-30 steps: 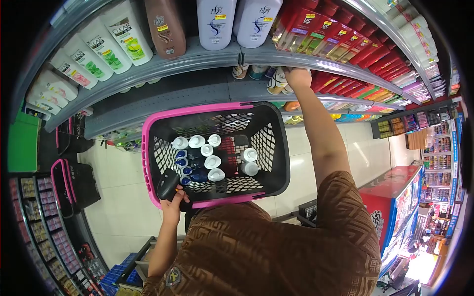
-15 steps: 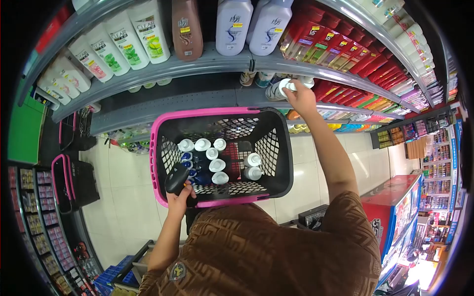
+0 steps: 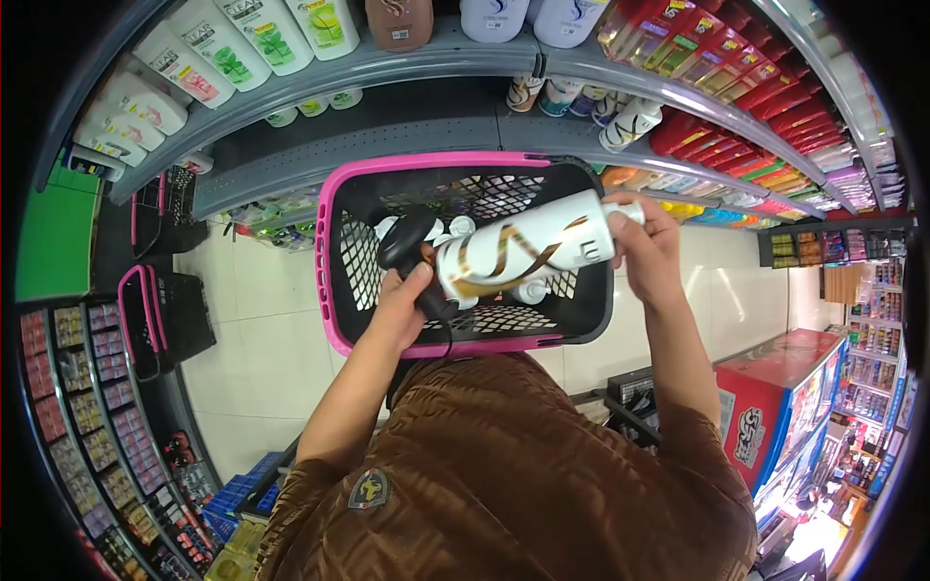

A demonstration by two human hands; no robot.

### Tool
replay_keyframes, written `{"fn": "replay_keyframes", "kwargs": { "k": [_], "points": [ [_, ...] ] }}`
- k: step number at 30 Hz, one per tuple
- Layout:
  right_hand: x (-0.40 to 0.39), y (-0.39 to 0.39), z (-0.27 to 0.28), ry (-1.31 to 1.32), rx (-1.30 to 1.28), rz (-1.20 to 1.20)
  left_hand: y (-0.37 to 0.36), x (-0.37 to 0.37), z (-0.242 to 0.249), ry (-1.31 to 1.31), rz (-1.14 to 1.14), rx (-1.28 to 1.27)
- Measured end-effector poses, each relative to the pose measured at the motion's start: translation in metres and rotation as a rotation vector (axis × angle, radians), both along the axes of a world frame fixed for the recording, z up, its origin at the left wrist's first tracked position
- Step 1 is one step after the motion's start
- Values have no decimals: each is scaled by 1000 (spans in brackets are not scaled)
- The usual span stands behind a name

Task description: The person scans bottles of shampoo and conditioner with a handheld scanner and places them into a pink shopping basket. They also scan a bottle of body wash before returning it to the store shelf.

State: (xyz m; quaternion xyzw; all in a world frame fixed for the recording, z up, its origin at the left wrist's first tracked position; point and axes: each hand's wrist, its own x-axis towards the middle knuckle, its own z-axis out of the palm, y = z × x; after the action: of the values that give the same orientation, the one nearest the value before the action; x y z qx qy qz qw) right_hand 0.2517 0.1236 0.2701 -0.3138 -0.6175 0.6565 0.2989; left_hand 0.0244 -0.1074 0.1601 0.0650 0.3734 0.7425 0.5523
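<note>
A white bottle with a gold-brown swirl lies sideways above the black basket with a pink rim. My right hand is closed on its cap end. At the bottle's other end, my left hand is closed round the handle of a black handheld device, with its fingers by the bottle's base. Inside the basket stand several white-capped bottles, partly hidden by the held bottle and the device.
Ahead, a grey shelf carries white shampoo bottles, red packs and swirl-patterned bottles. Black baskets stand on the floor at left. A red and blue chest is at right.
My right hand has drawn the white bottle from the shelf back over the basket. My left hand and the device have come up beside its base. The view has shifted.
</note>
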Motion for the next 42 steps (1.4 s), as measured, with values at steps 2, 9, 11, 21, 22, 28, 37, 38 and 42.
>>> {"fn": "replay_keyframes", "kwargs": {
  "k": [2, 9, 11, 21, 22, 28, 37, 38, 42],
  "points": [
    [-11, -17, -8, 12, -112, 50, -4, 6, 11, 26, -45, 34],
    [-21, -36, -28, -151, -88, 188, -26, -12, -20, -84, -173, -288],
    [-21, -40, -18, -161, 50, 284, -25, -20, -18, -101, -255, -348],
    [-15, -13, -16, -144, 382, 437, -8, -27, -27, -542, -559, -353],
    [-15, -12, -20, -95, 366, 416, -8, -26, -29, -547, -560, -356],
    [-24, -20, -51, -89, -278, -24, 8, -26, -6, -499, -442, -333],
    [-45, 33, -114, -790, 455, -33, -41, -34, -32, 251, 53, -561],
    [-48, 39, -130, -790, 453, -29, -49, -32, -37, 250, 55, -565],
    [-62, 61, -215, -998, 659, 87, -66, -26, -38, 241, 109, -581]
  ]
}}
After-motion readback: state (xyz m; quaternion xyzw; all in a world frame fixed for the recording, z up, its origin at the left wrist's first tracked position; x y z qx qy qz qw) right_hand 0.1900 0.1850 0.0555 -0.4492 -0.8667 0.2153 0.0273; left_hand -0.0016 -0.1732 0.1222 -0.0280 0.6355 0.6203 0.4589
